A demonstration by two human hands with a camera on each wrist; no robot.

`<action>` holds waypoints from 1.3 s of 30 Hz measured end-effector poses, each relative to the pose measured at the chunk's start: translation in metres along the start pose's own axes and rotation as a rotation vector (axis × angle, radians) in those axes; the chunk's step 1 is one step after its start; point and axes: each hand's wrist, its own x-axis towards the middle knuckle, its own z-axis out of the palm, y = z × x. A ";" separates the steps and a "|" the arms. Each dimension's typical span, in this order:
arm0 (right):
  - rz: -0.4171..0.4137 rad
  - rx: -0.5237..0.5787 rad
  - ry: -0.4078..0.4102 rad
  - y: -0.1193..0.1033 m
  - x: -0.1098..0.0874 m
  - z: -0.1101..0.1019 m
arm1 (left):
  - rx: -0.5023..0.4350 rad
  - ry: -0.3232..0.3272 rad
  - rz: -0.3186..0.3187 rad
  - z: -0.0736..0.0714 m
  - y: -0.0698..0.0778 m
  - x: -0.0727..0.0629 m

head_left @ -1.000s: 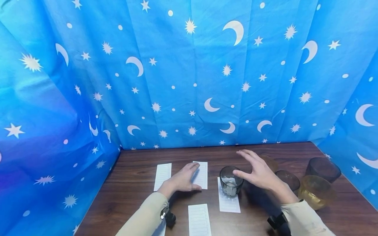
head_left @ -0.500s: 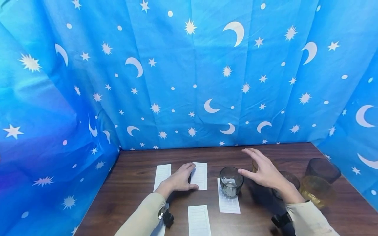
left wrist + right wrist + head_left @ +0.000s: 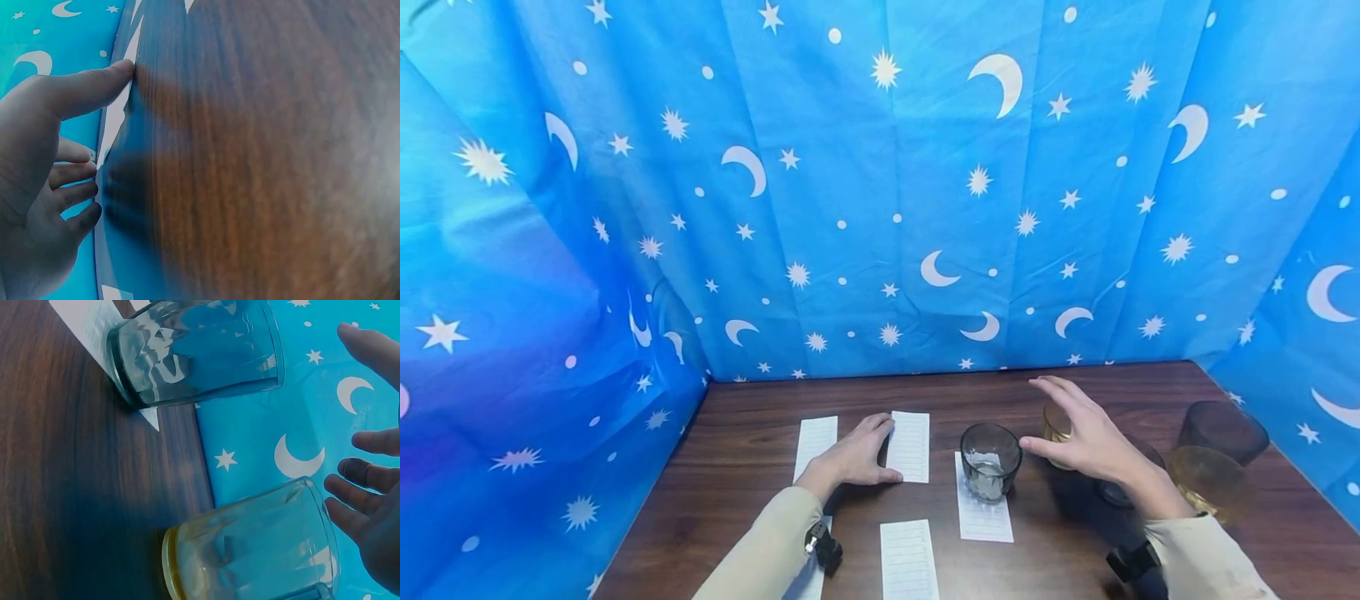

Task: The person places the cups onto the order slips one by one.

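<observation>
A grey tinted glass (image 3: 991, 467) stands upright on a printed paper slip (image 3: 985, 525), right of the table's middle. My right hand (image 3: 1093, 446) is in the air just to its right, thumb and fingers spread, holding nothing. In the right wrist view, that grey glass lies apart from the fingers, and an amber glass (image 3: 250, 544) is close below them. From the head, the right hand partly hides this amber glass. My left hand (image 3: 857, 454) is low beside another slip (image 3: 910, 446), fingers relaxed. Whether its thumb touches the slip's edge I cannot tell.
At the right stand a grey glass (image 3: 1223, 432), an amber glass (image 3: 1208, 479) and another dark glass (image 3: 1116, 490) behind my right wrist. More slips lie at the back left (image 3: 815, 442) and front centre (image 3: 908, 558); my left arm partly covers one. A star-patterned blue curtain (image 3: 880, 183) surrounds the wooden table.
My right hand has moved rightward, away from the grey glass on the slip, uncovering some of the amber glass. My left hand has shifted slightly left. That grey glass has stayed on its slip.
</observation>
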 end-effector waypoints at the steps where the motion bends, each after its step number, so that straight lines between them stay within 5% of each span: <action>1: 0.000 0.001 0.000 0.001 -0.001 0.000 | 0.002 -0.005 -0.001 0.000 0.000 0.000; 39: 0.133 -0.012 -0.044 0.014 -0.005 -0.004 | -0.001 -0.054 -0.010 0.000 -0.002 -0.001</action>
